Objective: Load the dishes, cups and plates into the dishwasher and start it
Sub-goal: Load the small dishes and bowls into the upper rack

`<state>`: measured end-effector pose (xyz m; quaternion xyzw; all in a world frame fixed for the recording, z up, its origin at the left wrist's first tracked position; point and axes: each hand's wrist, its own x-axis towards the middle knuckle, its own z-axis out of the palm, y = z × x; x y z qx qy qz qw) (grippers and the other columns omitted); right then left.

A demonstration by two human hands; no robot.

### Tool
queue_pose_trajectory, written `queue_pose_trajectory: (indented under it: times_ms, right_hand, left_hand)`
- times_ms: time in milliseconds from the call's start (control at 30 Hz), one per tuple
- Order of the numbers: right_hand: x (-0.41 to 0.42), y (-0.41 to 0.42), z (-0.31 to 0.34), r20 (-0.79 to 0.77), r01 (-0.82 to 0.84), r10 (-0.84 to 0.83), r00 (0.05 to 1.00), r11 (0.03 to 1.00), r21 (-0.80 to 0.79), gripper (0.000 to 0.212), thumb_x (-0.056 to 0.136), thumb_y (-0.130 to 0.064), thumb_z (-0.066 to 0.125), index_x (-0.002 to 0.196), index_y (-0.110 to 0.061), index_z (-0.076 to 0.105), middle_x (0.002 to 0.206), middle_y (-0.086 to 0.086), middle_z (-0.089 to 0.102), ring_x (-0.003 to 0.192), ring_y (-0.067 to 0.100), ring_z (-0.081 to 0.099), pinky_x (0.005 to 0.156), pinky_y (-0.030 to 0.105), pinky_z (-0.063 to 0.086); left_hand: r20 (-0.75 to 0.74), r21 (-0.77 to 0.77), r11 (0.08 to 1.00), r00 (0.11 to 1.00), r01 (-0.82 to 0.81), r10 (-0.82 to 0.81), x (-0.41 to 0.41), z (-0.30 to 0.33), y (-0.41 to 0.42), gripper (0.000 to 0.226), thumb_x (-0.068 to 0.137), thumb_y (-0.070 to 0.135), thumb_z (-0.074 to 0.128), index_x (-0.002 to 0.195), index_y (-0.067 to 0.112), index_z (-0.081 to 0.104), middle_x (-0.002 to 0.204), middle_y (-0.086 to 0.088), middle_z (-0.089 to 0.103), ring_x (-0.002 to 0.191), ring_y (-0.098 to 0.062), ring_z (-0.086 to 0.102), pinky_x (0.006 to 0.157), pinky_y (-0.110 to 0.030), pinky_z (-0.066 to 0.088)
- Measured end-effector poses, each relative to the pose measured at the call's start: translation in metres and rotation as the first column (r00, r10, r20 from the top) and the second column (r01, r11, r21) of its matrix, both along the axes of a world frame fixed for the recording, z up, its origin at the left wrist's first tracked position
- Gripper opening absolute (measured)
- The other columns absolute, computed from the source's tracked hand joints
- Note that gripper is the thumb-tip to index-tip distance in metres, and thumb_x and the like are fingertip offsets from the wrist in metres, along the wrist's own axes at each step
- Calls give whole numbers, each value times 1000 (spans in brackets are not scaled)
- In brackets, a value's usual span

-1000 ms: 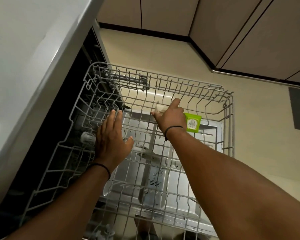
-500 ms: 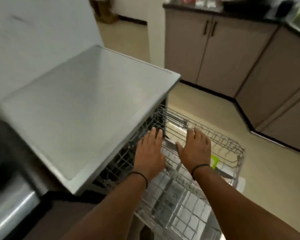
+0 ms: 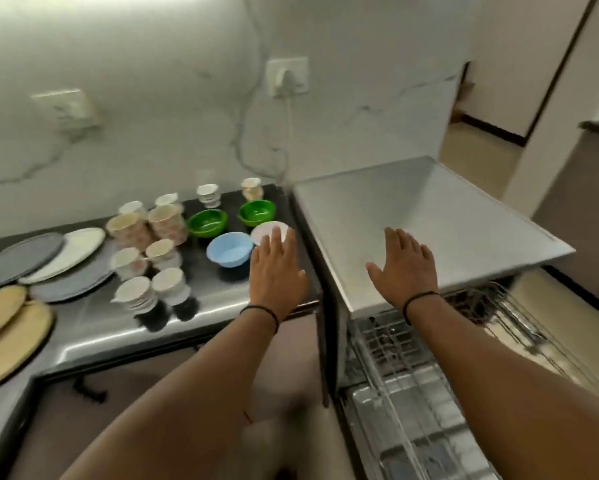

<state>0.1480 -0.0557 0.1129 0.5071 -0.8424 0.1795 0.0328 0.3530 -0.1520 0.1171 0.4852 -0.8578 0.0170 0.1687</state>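
Observation:
The dishwasher (image 3: 429,216) stands at the right with its wire rack (image 3: 429,393) pulled out below. On the dark counter (image 3: 93,327) to its left sit two green bowls (image 3: 207,222), a blue bowl (image 3: 228,251), a pale pink bowl (image 3: 268,230), several patterned cups (image 3: 142,233) and several oval plates (image 3: 66,251). My left hand (image 3: 275,271) hovers flat, fingers spread, over the counter's right end, just in front of the pink bowl. My right hand (image 3: 403,268) is flat and empty above the dishwasher's steel top.
A marble-look wall carries a socket with a plugged cable (image 3: 287,77) and a second socket (image 3: 66,107). Yellow oval plates (image 3: 7,323) lie at the far left. A doorway and cabinets (image 3: 550,98) stand at the right, with beige floor beyond the rack.
Both hands have left the rack and lifted up. The view swung up and left, from the rack to the counter with the dishes. The left hand now reaches over the counter.

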Motion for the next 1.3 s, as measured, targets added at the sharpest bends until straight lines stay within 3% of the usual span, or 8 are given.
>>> queue_pose_trajectory:
  times_ms: [333,567,733,867,967,1067,1133,1300]
  right_hand:
    - [125,-158,-32,355,-163,147,923,986,15,70,87,-32,67,145,-15,33,136,19,47,122,37,48,101,43,43]
    - [114,-217,-79,78,-193,186,979,976,101,61,89,-28,68,144,-25,41,159,19,17,146,37,18,117,45,25]
    - [112,-239,-84,-100,-325,337,936,938,119,30,85,-24,69,115,-20,68,147,12,44,140,33,32,111,47,30]
    - [112,-240,-84,-45,-357,360,932,932,64,17,88,-16,61,102,-17,70,118,6,66,137,29,40,111,47,25]
    - [105,-229,-79,-16,-365,365,931,931,-14,17,92,-16,56,106,-15,65,111,8,67,126,29,51,113,46,24]
    - [97,-210,-63,58,-306,314,948,945,-111,18,93,-17,53,108,-12,62,104,11,68,103,34,58,105,44,36]
    - [88,-193,-48,145,-210,241,960,957,-200,22,93,-15,53,112,-8,59,105,16,67,96,35,58,92,45,47]
    - [37,-130,-12,415,150,30,909,906,-395,21,100,-17,42,115,-5,50,108,15,61,94,34,56,76,39,44]
  left_hand:
    - [-246,363,887,889,-285,386,124,-48,-96,93,83,34,71,151,11,13,135,-20,46,125,-35,45,102,-42,38]
    - [-151,317,902,923,-295,355,114,-98,-149,76,87,32,68,150,32,25,160,-21,-6,146,-43,8,115,-50,23]
    - [-44,91,978,980,-188,192,116,-105,-177,21,79,17,75,100,17,71,150,-25,35,140,-45,28,111,-55,30]
    - [17,6,996,996,-86,86,112,-104,-184,7,77,16,78,78,10,74,123,-21,64,126,-44,50,106,-53,37]
    - [-102,21,998,993,-56,57,104,-88,-176,4,81,7,72,79,6,69,91,-17,71,99,-38,65,98,-51,43]
    - [-181,40,998,982,-46,53,88,-71,-166,4,86,7,64,83,7,63,77,-17,68,78,-38,64,90,-47,47]
    - [-245,71,997,969,-27,44,70,-55,-157,8,89,10,61,84,4,59,73,-23,66,69,-42,60,68,-42,47]
    - [-500,218,968,866,124,2,-4,-9,-113,25,97,21,51,121,13,50,100,-20,66,88,-41,57,69,-39,45]
